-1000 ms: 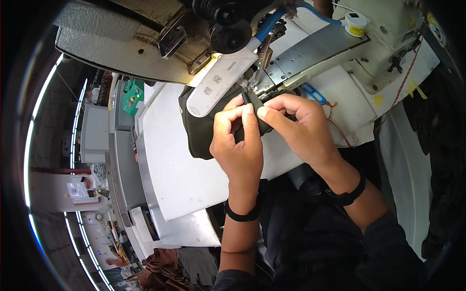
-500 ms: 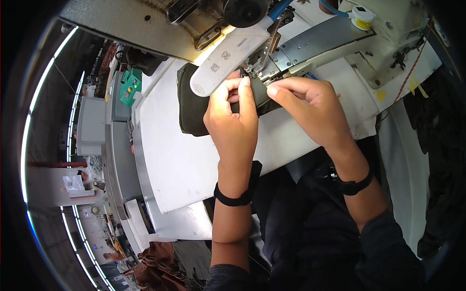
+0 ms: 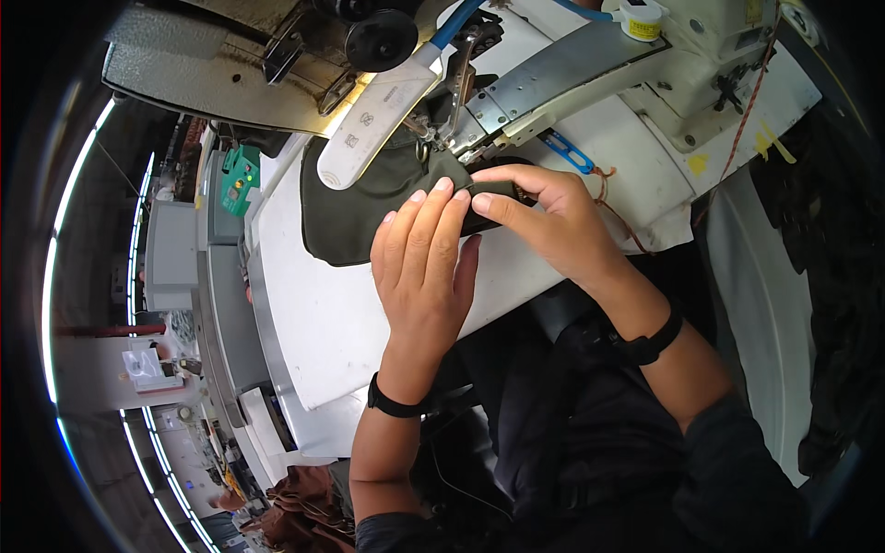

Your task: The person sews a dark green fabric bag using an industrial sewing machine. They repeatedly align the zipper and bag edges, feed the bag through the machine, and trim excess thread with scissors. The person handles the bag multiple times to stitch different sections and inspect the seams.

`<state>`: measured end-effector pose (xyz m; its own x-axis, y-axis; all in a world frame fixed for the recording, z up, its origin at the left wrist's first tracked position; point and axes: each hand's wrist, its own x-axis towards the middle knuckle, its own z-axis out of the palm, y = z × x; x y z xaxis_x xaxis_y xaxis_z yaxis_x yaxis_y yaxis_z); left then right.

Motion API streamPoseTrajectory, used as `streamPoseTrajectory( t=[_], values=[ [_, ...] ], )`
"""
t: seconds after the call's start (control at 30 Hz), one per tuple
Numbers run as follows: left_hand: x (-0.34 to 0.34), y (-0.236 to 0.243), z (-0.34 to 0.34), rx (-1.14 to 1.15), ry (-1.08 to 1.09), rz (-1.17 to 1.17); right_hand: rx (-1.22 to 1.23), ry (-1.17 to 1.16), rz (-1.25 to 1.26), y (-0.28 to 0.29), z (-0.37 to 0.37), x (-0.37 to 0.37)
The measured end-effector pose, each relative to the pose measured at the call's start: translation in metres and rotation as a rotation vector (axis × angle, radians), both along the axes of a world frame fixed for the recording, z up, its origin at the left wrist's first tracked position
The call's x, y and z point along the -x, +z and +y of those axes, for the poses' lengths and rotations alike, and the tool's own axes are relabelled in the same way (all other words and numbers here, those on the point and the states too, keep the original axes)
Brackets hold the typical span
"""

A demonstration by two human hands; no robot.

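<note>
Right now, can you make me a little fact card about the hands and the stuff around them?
Left hand: fingers laid on dark green fabric
Right hand: thumb and forefinger at the fabric; grip unclear
Wrists: a black band on each
Machine: sewing machine, beyond the hands
Underneath: white tabletop

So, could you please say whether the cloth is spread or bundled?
Mostly spread: the cloth lies broad on the table, left hand resting on it, right hand pinching an edge.
</note>
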<state>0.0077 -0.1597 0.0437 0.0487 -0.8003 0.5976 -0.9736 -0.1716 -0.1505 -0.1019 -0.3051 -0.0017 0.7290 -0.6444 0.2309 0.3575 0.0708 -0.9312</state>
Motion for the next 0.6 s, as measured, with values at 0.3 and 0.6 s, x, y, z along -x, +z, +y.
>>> streamPoseTrajectory(
  t=[0.3,0.6],
  values=[
    [0.004,-0.020,-0.009,0.103,0.038,-0.040,-0.150,0.051,-0.074,0.021,0.007,0.006],
    [-0.006,-0.018,-0.018,0.124,0.029,0.063,-0.159,0.081,-0.130,0.020,-0.003,-0.007]
  ],
)
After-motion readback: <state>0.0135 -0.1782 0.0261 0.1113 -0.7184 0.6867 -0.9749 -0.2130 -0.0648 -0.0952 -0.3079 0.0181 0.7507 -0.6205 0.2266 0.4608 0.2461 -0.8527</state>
